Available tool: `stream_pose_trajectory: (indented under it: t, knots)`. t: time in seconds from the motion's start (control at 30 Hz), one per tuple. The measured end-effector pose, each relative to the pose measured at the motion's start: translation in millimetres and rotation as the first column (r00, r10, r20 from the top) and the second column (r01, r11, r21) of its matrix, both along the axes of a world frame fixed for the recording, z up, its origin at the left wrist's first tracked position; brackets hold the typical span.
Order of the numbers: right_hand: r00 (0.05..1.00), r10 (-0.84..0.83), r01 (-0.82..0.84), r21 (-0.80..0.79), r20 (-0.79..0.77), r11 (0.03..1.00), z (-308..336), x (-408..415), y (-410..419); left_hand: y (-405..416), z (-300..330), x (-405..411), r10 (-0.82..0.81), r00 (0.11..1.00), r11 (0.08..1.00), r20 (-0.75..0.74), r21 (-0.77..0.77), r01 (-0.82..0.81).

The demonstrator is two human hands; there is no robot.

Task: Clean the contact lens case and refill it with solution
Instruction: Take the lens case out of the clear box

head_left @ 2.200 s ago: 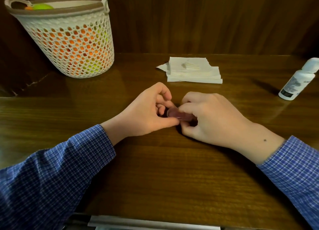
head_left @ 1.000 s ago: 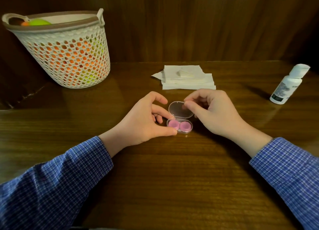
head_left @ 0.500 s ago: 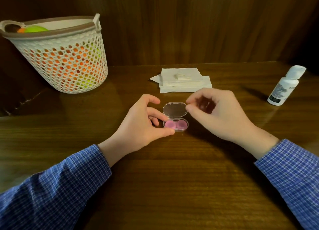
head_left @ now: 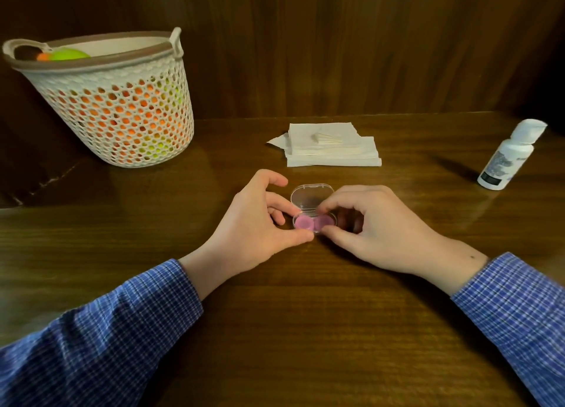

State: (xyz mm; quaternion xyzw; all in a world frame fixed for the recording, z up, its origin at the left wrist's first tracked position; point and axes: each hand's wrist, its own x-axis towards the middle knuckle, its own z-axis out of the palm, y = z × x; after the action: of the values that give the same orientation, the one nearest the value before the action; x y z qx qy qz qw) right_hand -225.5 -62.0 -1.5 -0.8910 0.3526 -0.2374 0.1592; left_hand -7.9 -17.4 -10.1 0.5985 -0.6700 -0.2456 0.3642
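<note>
The contact lens case [head_left: 313,212] lies open mid-table, long axis left-right, clear lid [head_left: 311,195] tipped back. The right hand [head_left: 376,226], lifted half a second ago, now pinches its right pink cup; the left hand [head_left: 260,220] still pinches the left end. Tissues [head_left: 331,145] lie behind, solution bottle [head_left: 506,154] far right, basket [head_left: 107,101] far left.

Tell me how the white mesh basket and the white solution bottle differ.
The wide white mesh plastic basket stands at the table's far left, open-topped, holding orange and green things; the slim white solution bottle stands far right, capped, with a printed label. The basket looks far larger. Both are white and untouched by either hand.
</note>
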Motion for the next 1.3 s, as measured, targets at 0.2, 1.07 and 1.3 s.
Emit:
stream_pose_trajectory:
  t: [0.2,1.07,1.3]
  knots:
    - [0.999,-0.015,0.013,0.047,0.031,0.999,0,0,0,-1,-1,1,-0.011,1.0,1.0,0.006,-0.001,0.011]
    - [0.965,-0.101,0.035,0.264,0.241,0.964,4,5,3,-2,-3,3,-0.04,0.999,0.999,0.012,-0.02,0.04]
    - [0.988,0.0,-0.078,0.498,0.154,0.863,21,-10,-5,-3,0,8,-0.08,0.996,0.996,0.037,-0.03,0.081]
